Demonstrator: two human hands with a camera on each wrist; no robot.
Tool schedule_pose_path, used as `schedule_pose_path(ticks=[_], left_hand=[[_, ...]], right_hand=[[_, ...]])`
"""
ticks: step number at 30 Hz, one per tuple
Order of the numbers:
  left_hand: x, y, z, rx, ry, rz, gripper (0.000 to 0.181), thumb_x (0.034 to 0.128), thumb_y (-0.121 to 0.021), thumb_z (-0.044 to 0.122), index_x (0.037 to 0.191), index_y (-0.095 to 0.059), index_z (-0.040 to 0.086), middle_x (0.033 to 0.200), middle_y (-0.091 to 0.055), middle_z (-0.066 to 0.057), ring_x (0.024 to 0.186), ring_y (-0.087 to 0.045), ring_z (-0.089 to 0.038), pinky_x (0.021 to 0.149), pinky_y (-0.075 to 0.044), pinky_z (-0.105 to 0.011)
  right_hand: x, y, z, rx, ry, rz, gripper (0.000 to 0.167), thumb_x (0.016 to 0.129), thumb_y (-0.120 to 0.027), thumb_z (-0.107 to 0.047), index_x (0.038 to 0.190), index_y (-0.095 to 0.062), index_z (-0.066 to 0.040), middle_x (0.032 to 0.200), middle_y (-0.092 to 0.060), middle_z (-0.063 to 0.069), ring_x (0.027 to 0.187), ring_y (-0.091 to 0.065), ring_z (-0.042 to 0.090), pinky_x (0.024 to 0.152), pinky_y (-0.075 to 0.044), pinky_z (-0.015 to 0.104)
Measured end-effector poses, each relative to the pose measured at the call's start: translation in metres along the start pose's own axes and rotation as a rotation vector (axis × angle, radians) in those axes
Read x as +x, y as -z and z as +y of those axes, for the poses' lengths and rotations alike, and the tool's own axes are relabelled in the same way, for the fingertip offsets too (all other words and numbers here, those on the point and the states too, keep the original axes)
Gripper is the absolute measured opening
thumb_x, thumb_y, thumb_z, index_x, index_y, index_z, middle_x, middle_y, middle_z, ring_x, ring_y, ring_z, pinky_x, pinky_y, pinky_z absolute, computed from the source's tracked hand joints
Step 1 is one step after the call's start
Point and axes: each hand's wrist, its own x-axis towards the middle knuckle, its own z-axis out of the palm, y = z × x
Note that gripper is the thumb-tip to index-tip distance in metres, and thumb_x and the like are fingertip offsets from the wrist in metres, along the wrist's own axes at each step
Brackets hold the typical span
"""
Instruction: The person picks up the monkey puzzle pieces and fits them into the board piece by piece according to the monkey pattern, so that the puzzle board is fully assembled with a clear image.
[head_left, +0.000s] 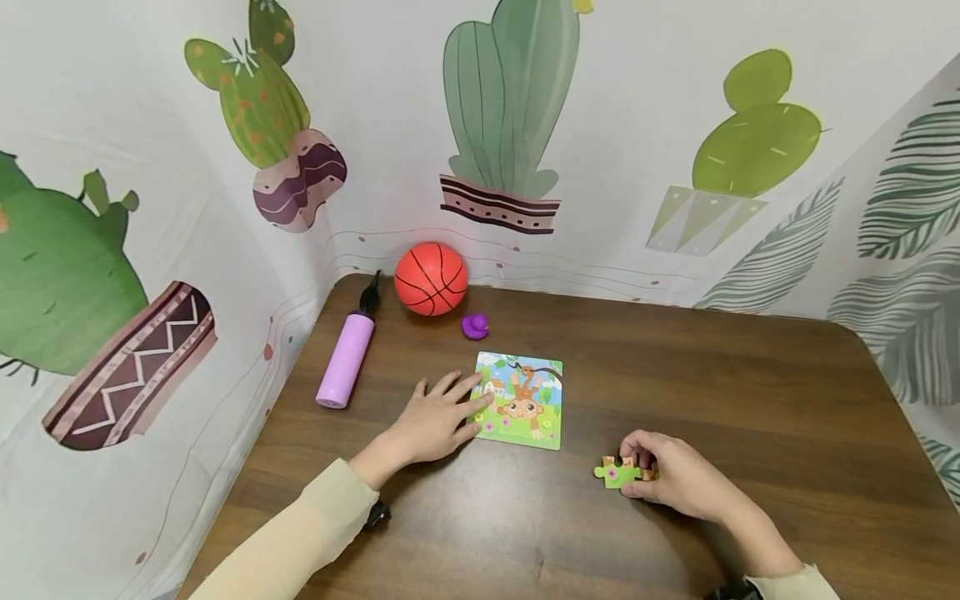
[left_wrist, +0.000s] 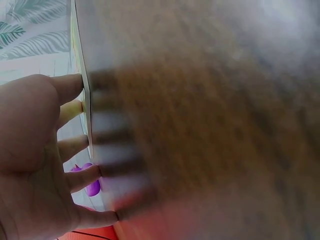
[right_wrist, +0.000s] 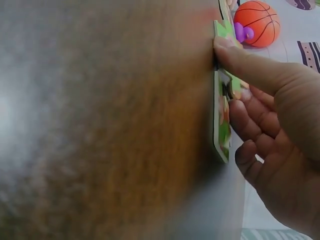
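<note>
A square picture (head_left: 536,392) of a monkey hanging from a branch lies flat on the table, left of centre. My left hand (head_left: 435,421) has its fingers spread, some fingertips resting on the picture's left edge and the others on the table. Right of the picture, my right hand (head_left: 675,475) pinches a green jigsaw piece (head_left: 617,475) with a pink flower between thumb and fingers, low at the tabletop. Another jigsaw piece (right_wrist: 222,117) lies beneath that hand in the right wrist view, mostly hidden from the head view.
A pink hand pump (head_left: 347,358) with a black nozzle lies at the table's left. An orange basketball (head_left: 431,279) and a small purple rubber duck (head_left: 475,326) sit near the back edge. Behind the brown wooden table (head_left: 720,375) hangs a cactus-print cloth (head_left: 622,100).
</note>
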Motion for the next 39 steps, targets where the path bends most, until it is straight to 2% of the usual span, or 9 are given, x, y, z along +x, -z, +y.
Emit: schedule_pose_path(ticks=[6, 12, 17, 20, 25, 30, 34, 39], left_hand=[[-0.001, 0.003, 0.001, -0.007, -0.009, 0.011, 0.054, 0.1067, -0.053, 0.048, 0.159, -0.045, 0.037, 0.171, -0.026, 0.003, 0.154, -0.024, -0.035, 0.107, -0.027, -0.078], [-0.001, 0.002, 0.001, -0.011, -0.010, 0.016, 0.053, 0.1065, -0.054, 0.049, 0.158, -0.046, 0.037, 0.170, -0.027, 0.003, 0.154, -0.025, -0.034, 0.107, -0.027, -0.078], [-0.002, 0.000, 0.001, -0.023, -0.010, 0.014, 0.054, 0.1065, -0.054, 0.049, 0.158, -0.046, 0.037, 0.170, -0.026, 0.003, 0.154, -0.024, -0.034, 0.107, -0.026, -0.078], [-0.002, 0.000, 0.000, -0.020, -0.008, 0.015, 0.054, 0.1065, -0.053, 0.049, 0.158, -0.045, 0.037, 0.171, -0.026, 0.004, 0.154, -0.024, -0.034, 0.107, -0.027, -0.078], [0.000, 0.000, -0.001, 0.003, -0.009, 0.021, 0.053, 0.1066, -0.053, 0.050, 0.158, -0.045, 0.039, 0.170, -0.027, 0.004, 0.154, -0.026, -0.034, 0.106, -0.029, -0.077], [0.000, 0.001, -0.002, 0.009, -0.015, 0.020, 0.053, 0.1068, -0.053, 0.049, 0.158, -0.046, 0.038, 0.170, -0.027, 0.004, 0.153, -0.027, -0.034, 0.106, -0.030, -0.078], [0.000, 0.001, -0.002, 0.004, -0.017, 0.023, 0.053, 0.1067, -0.053, 0.049, 0.158, -0.046, 0.038, 0.170, -0.027, 0.003, 0.153, -0.027, -0.035, 0.105, -0.029, -0.078], [-0.001, 0.002, -0.001, -0.001, -0.019, 0.028, 0.053, 0.1064, -0.054, 0.049, 0.158, -0.046, 0.037, 0.170, -0.028, 0.003, 0.153, -0.027, -0.033, 0.105, -0.030, -0.078]], right_hand=[[-0.001, 0.000, -0.001, 0.062, 0.023, 0.048, 0.038, 0.076, -0.095, -0.021, 0.098, -0.063, -0.023, 0.081, -0.061, -0.011, 0.073, -0.059, 0.007, 0.062, -0.050, 0.023], [-0.002, 0.002, 0.001, 0.071, 0.056, 0.082, 0.020, 0.089, -0.085, -0.018, 0.097, -0.069, -0.025, 0.079, -0.064, -0.015, 0.070, -0.059, 0.004, 0.059, -0.050, 0.023], [-0.001, 0.006, -0.001, 0.161, -0.006, 0.058, 0.006, 0.096, -0.077, -0.017, 0.100, -0.075, -0.021, 0.081, -0.070, -0.011, 0.066, -0.064, 0.008, 0.057, -0.052, 0.026], [0.005, 0.008, -0.003, 0.227, -0.055, 0.055, 0.005, 0.098, -0.075, -0.019, 0.102, -0.077, -0.018, 0.084, -0.072, -0.007, 0.063, -0.065, 0.014, 0.056, -0.054, 0.028], [0.023, 0.007, -0.009, 0.254, -0.108, 0.096, 0.005, 0.098, -0.075, -0.022, 0.102, -0.078, -0.020, 0.084, -0.072, -0.006, 0.059, -0.061, 0.016, 0.052, -0.051, 0.029], [0.048, -0.001, -0.019, 0.217, -0.092, 0.152, 0.005, 0.096, -0.077, -0.019, 0.100, -0.079, -0.020, 0.085, -0.072, -0.009, 0.067, -0.060, 0.012, 0.056, -0.050, 0.027], [0.069, -0.010, -0.030, 0.220, -0.095, 0.153, 0.005, 0.096, -0.077, -0.017, 0.100, -0.079, -0.017, 0.086, -0.072, -0.009, 0.070, -0.062, 0.013, 0.060, -0.051, 0.028], [0.092, -0.024, -0.044, 0.210, -0.113, 0.139, 0.004, 0.096, -0.077, -0.018, 0.099, -0.079, -0.018, 0.086, -0.072, -0.011, 0.074, -0.065, 0.011, 0.065, -0.053, 0.029]])
